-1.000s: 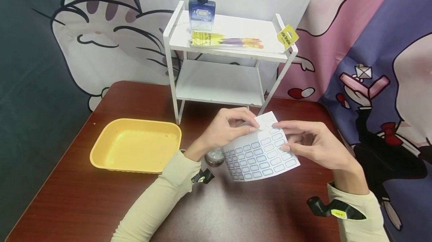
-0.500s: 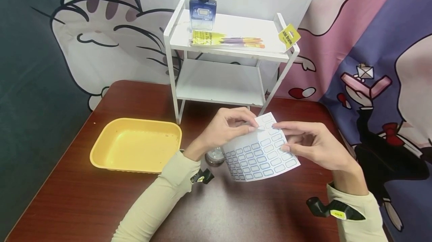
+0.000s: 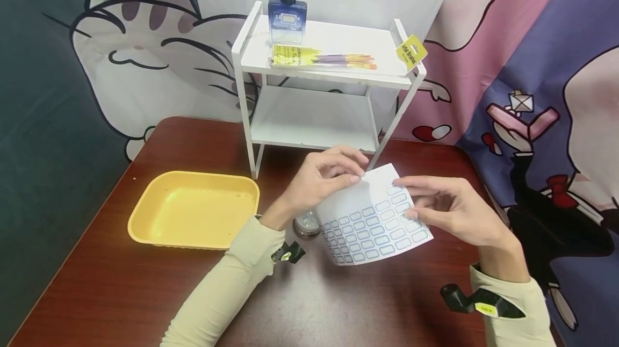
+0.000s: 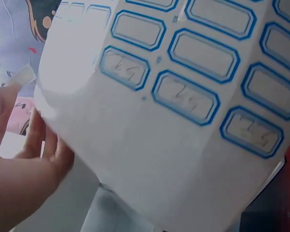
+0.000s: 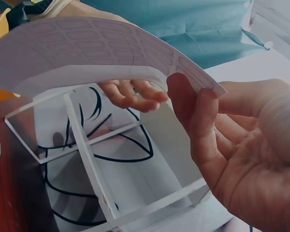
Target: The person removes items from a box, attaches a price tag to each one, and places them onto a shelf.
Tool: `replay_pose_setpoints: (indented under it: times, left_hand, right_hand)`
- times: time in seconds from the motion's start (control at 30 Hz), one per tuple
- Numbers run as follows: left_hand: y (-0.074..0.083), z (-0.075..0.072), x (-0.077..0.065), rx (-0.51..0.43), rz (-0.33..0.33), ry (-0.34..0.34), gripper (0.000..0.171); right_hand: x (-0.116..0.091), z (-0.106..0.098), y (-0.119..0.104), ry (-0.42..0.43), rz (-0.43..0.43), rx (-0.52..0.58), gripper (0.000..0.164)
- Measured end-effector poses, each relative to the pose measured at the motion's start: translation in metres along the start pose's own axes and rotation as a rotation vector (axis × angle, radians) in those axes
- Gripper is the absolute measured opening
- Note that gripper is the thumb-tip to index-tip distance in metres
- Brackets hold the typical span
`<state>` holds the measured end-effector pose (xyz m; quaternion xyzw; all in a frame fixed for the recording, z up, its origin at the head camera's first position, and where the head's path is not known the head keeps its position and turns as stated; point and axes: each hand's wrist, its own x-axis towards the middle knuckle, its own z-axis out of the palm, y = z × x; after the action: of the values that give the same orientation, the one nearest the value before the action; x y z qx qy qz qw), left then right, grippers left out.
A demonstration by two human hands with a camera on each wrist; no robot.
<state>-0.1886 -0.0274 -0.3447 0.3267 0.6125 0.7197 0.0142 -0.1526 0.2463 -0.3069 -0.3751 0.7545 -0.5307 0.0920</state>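
My right hand pinches the right edge of a white sheet of sticker labels, with thumb and fingers on it in the right wrist view. The sheet bows in the air above the table, its rows of blue-framed labels facing me. Pencil-like marks show inside several frames in the left wrist view, and the strip along one edge is bare. Beside the sheet's upper edge, my left hand pinches a small whitish sticker label between thumb and forefinger. Partly hidden under the left hand, a round clear jar stands on the table.
A yellow tray lies left on the dark red table. Behind stands a white two-tier rack, bearing a blue perfume bottle and a packet of artist brushes. Printed cloth hangs around the table.
My left hand has drawn up and left from the sheet's top corner, lifting off a label it was pinching there. The right hand and sheet have barely shifted.
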Motion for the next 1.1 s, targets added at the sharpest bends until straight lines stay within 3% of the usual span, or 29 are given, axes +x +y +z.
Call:
replay_pose_setpoints:
  times: [0.13,0.3,0.5,0.87,1.1]
  left_hand:
    - [0.002,-0.001,-0.002,0.053,0.048,0.042,0.010]
    - [0.002,-0.003,-0.004,0.087,0.056,0.033,0.010]
    - [-0.002,-0.007,-0.007,0.096,0.016,0.003,0.011]
    - [-0.010,-0.016,-0.010,0.039,-0.072,0.015,0.012]
    - [-0.015,-0.023,-0.012,0.103,-0.100,0.008,0.014]
  right_hand:
    - [-0.005,-0.005,0.000,0.019,0.053,-0.048,0.054]
    - [-0.011,-0.011,0.005,0.051,0.070,-0.070,0.053]
    - [-0.018,-0.018,0.011,0.088,0.085,-0.047,0.052]
    - [-0.033,-0.029,0.032,0.143,0.098,-0.014,0.052]
    - [-0.045,-0.036,0.050,0.183,0.149,0.051,0.051]
